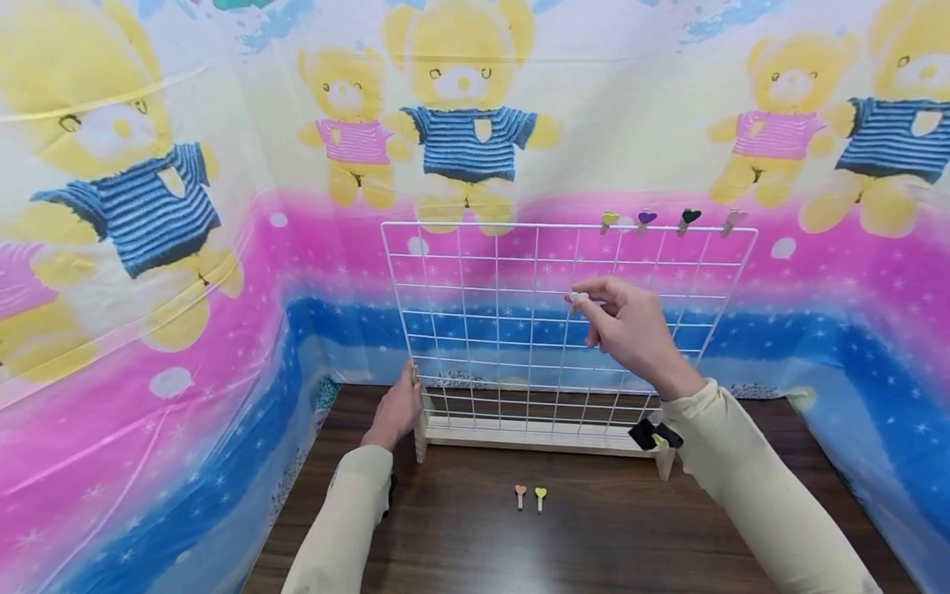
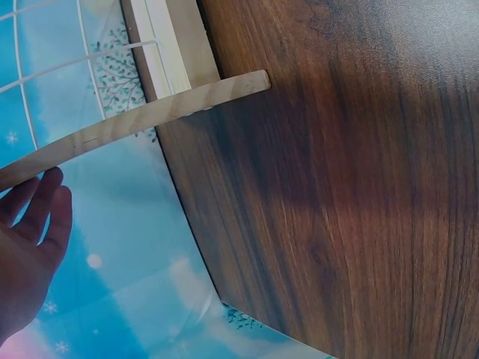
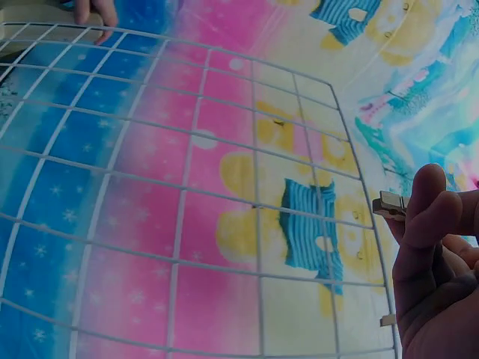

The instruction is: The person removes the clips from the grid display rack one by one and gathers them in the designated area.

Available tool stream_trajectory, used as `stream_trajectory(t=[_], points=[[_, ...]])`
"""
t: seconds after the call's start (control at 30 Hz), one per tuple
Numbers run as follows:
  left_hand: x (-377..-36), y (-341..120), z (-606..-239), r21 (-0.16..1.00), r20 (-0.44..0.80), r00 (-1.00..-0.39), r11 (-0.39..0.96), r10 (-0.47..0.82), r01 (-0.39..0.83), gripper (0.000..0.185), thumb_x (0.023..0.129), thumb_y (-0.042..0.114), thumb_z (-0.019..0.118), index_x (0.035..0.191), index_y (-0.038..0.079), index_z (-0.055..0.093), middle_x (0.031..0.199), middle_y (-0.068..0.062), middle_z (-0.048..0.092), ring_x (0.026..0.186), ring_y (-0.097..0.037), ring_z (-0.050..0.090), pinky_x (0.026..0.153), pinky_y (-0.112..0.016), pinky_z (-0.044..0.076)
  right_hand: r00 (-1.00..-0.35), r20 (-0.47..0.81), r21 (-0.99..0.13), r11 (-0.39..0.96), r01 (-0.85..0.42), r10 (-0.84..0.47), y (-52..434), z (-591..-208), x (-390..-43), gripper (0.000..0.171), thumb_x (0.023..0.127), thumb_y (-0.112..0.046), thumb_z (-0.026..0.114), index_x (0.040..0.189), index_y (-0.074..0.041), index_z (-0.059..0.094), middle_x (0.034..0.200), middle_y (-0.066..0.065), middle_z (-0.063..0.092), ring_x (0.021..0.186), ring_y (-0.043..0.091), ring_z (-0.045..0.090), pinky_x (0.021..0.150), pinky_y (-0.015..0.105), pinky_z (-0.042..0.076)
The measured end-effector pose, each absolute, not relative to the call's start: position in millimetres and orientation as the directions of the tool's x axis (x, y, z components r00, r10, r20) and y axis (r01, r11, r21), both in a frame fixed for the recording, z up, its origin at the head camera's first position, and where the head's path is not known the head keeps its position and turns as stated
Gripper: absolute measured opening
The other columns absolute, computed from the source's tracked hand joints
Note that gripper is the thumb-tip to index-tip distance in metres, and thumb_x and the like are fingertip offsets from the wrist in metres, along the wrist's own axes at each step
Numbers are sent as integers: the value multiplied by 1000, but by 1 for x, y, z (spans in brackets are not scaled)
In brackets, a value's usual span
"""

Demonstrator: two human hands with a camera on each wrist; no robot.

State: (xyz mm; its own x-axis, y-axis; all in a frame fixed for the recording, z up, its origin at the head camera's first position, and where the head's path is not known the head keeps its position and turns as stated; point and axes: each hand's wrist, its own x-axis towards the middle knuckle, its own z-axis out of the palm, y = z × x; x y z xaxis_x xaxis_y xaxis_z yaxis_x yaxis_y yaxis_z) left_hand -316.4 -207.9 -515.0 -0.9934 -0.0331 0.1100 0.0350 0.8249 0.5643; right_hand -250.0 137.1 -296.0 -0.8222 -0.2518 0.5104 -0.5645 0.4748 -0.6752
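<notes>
We record the right hand [image 1: 627, 322] with thumb and forefinger drawn narrow, holding a white heart clip [image 1: 579, 299] right at the fingertips; in the right wrist view its pale wooden end sticks out past them toward the edge of the grid. We cannot tell whether that end touches the wire. In the head view, the clip appears against the upper middle of the white wire grid [image 1: 460, 223], lower in the frame than its top bar. The left hand [image 1: 397, 408] has its fingertips against the wooden upright [image 2: 179, 105] at the grid's left side; its thumb is hidden in the left wrist view, so we cannot tell whether it grips. Along the right part of the top bar we count a yellow heart clip [image 1: 610, 219], a purple one [image 1: 647, 218], a dark green one [image 1: 691, 217] and a pale pink one [image 1: 736, 218]. The grid stands in a pale wooden base [image 1: 490, 440] on the dark worktop [image 1: 445, 528]. Before it, side by side and apart, lie an orange heart clip [image 1: 520, 492] and a second yellow clip [image 1: 540, 494]. A bear-print cloth [image 1: 631, 124] hangs behind.
</notes>
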Motion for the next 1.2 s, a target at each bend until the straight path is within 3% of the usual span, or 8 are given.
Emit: stream_trajectory(t=[0.27,0.63,0.83,1.0,1.2], points=[[-316,-206,-514,562,97,-995,827,-31,29,51,104,22,35,149,14,15,129,-20,53,102,-38,59,81,-52,46,-876,418,-693,538,-479,-241,154,-336,-246,27,95,-29,59,116,-13,65,63,2,60,50,19,56,39,31,39],[-315,-205,-512,560,101,-994,828,-34,29,50,103,20,36,149,13,17,125,-19,55,99,-37,60,78,-51,47,-927,288,-765,524,-374,-242,172,-380,-240,27,94,-32,60,114,-13,65,63,4,61,54,21,58,45,32,45],[-314,-206,-512,573,81,-996,819,-31,22,51,104,21,35,150,14,14,126,-19,54,100,-36,59,80,-51,46,-929,276,-784,502,-366,-247,179,-391,-237,26,94,-36,59,111,-18,64,63,5,60,55,22,58,45,33,45],[-313,-207,-510,584,82,-996,812,-32,22,53,104,22,35,151,13,12,131,-20,52,106,-38,57,84,-52,45,-930,274,-790,495,-362,-243,181,-397,-235,29,93,-38,60,112,-17,64,65,5,60,56,22,59,48,33,48],[-314,-206,-512,580,82,-996,814,-29,24,53,104,21,36,151,12,12,133,-22,49,108,-38,56,85,-52,45,-941,251,-785,520,-336,-229,182,-403,-232,31,93,-40,59,114,-17,64,63,4,60,55,21,58,45,31,43]])
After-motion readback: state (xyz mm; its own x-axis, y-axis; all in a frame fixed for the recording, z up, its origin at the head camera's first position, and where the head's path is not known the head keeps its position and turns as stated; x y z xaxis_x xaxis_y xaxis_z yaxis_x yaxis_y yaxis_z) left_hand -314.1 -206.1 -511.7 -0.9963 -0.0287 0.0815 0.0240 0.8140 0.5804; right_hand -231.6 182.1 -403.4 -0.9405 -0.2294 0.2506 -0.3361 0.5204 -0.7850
